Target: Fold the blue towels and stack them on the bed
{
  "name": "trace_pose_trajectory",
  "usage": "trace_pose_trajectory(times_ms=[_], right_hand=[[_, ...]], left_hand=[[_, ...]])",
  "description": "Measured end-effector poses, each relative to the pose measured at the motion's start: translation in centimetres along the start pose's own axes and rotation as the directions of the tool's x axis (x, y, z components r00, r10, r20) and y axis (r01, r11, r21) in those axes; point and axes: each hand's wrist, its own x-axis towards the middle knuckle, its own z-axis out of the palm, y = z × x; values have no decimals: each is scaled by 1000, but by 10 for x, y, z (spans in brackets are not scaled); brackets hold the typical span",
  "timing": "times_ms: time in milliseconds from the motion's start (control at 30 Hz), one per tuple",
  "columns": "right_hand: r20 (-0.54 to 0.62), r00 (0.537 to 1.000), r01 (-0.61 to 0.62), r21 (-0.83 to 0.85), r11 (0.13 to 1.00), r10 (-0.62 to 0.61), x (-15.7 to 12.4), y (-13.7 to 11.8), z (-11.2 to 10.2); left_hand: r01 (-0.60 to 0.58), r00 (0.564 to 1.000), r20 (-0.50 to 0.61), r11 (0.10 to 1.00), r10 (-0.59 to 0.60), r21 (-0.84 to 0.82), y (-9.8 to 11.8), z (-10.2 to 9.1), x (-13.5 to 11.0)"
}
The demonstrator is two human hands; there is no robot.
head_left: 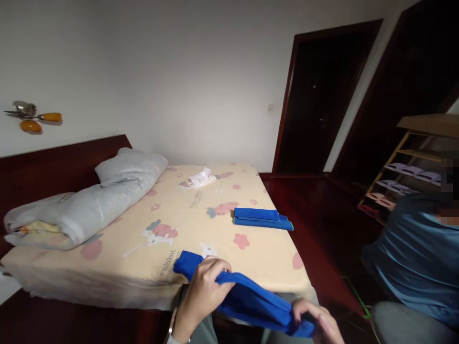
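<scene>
A length of blue cloth (251,296) stretches between my two hands at the near edge of the bed, partly above my lap. My left hand (210,284) grips its upper edge, with one end sticking out past the knuckles onto the sheet. At the other end, my right hand (315,317) pinches the cloth between thumb and fingers. Farther back on the bed lies a folded blue cloth (256,217), flat and apart from both hands. Whether the held cloth is one piece or layered, I cannot tell.
The bed (197,224) has a cream patterned sheet. A rolled grey quilt (103,205) lies at its left, a crumpled white cloth (201,177) near the wall. A person in a blue shirt (419,253) sits at right, before a shoe rack (405,167). A dark door (319,105) stands behind.
</scene>
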Motion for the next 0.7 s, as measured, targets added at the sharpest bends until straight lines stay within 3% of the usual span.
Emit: trace_pose_trajectory(times_ms=[167, 333, 467, 600, 700], right_hand=[[-26, 980, 184, -263, 947, -197, 42, -53, -16], [-20, 907, 390, -331, 859, -420, 74, -94, -50], [-92, 854, 432, -423, 796, -512, 76, -104, -65], [-192, 839, 399, -419, 815, -509, 67, -99, -66], [-234, 849, 353, -416, 838, -473, 66, -91, -62]], left_hand=[[-48, 997, -69, 999, 46, -18, 1, -29, 32], [-95, 978, -192, 993, 79, -75, -6, -67, 53], [-87, 962, -271, 986, 45, -144, -6, -87, 53], [-179, 967, -221, 957, 128, -230, -5, -88, 39], [-53, 983, -184, 944, -9, -326, -12, -77, 33]])
